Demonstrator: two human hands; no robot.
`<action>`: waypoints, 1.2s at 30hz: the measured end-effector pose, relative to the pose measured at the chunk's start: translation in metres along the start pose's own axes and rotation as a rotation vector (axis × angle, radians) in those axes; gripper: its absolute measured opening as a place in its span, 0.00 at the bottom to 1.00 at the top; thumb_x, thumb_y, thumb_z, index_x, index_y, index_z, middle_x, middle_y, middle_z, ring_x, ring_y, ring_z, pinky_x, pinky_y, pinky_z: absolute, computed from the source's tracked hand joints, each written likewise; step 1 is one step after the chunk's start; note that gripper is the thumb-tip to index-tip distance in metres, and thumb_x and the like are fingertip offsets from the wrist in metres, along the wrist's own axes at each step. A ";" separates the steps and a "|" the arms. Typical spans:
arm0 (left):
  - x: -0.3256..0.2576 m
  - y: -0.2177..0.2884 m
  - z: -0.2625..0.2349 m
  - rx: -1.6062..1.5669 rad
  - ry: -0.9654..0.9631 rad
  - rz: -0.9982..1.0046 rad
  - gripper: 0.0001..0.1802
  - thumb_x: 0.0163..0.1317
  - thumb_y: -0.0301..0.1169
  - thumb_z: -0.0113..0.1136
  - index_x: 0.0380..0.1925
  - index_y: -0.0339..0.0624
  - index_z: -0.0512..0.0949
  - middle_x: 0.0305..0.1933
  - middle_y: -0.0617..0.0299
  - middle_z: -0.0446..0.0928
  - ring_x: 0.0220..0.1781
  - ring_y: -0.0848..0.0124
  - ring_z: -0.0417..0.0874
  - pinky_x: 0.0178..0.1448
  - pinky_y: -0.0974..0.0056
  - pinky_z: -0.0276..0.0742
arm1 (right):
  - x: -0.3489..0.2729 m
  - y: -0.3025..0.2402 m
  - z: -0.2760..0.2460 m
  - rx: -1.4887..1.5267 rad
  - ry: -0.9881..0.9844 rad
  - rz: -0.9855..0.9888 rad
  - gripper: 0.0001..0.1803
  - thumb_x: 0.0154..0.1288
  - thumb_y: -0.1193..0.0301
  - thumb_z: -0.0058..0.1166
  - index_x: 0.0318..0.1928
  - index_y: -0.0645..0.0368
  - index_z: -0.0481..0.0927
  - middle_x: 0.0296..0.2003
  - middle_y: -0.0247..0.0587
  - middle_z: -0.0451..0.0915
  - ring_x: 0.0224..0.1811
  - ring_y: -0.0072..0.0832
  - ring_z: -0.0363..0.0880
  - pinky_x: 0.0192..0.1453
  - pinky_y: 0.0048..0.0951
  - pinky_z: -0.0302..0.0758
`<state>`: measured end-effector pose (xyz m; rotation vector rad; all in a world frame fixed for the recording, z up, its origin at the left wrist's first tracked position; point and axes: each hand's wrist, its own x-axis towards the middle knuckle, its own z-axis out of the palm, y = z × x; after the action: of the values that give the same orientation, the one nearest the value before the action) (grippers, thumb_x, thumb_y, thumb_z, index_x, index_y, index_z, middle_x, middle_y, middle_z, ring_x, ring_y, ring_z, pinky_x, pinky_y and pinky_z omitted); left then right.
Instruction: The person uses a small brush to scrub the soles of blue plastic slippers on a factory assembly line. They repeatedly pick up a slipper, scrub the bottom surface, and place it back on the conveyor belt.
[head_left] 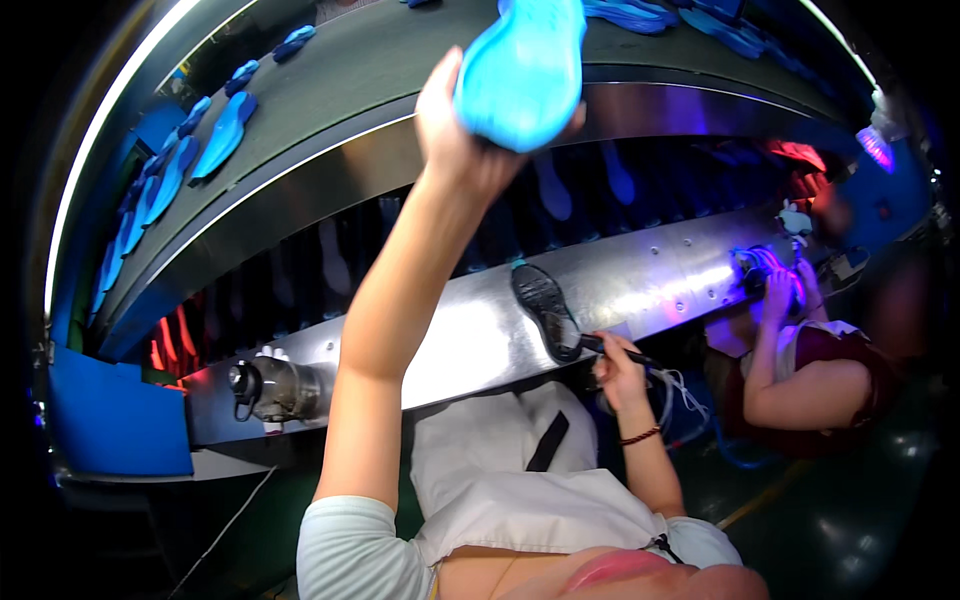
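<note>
My left hand [455, 130] is raised over the conveyor's front edge, closed around a bright blue shoe sole [525, 75]. The thumb lies at the sole's left side and a fingertip shows at its right. A black shoe sole [541, 300] lies on the metal bench in front of me. My right hand [622, 375] pinches a slim black-handled tool [592, 343] at that sole's near end. A pale patch shows where the tool's tip meets the sole; the kind of tip is too small to make out.
The conveyor belt [330, 90] carries several blue soles [225, 135]. Below it, a rack holds dark soles [333, 255]. A grey bottle [285, 390] stands on the bench at left. At right, a co-worker's hands [783, 290] work under purple light. Pale cords [685, 390] hang beside my right hand.
</note>
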<state>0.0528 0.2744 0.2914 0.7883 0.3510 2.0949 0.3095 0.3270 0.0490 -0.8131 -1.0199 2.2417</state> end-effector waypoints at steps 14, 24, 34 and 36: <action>0.099 0.058 -0.103 1.527 0.263 -0.031 0.22 0.53 0.37 0.56 0.46 0.37 0.73 0.45 0.57 0.74 0.42 0.73 0.74 0.39 0.71 0.76 | 0.018 0.027 -0.013 -0.048 0.118 0.022 0.13 0.60 0.67 0.52 0.41 0.62 0.75 0.28 0.30 0.76 0.22 0.15 0.73 0.22 0.14 0.63; 0.090 0.051 -0.094 2.015 0.236 0.168 0.17 0.55 0.42 0.53 0.33 0.38 0.78 0.19 0.61 0.75 0.20 0.77 0.75 0.29 0.71 0.71 | 0.065 0.074 0.008 0.356 0.215 0.177 0.08 0.56 0.61 0.57 0.27 0.47 0.73 0.14 0.23 0.64 0.13 0.12 0.56 0.15 0.14 0.52; 0.111 0.050 -0.103 1.990 0.245 0.280 0.18 0.57 0.43 0.52 0.38 0.40 0.77 0.29 0.67 0.76 0.33 0.81 0.73 0.40 0.76 0.69 | 0.080 0.070 0.029 0.504 0.210 0.208 0.19 0.61 0.53 0.44 0.43 0.56 0.70 0.42 0.37 0.75 0.26 0.21 0.69 0.30 0.20 0.63; 0.113 0.053 -0.102 1.995 0.192 0.290 0.18 0.57 0.42 0.53 0.37 0.38 0.78 0.30 0.66 0.77 0.34 0.81 0.73 0.43 0.76 0.66 | 0.082 0.075 0.028 0.511 0.215 0.237 0.24 0.63 0.51 0.38 0.44 0.59 0.69 0.43 0.40 0.76 0.26 0.23 0.69 0.30 0.21 0.63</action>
<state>-0.0963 0.3360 0.2868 1.6421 2.6842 1.4053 0.2181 0.3265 -0.0198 -0.9459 -0.2371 2.3885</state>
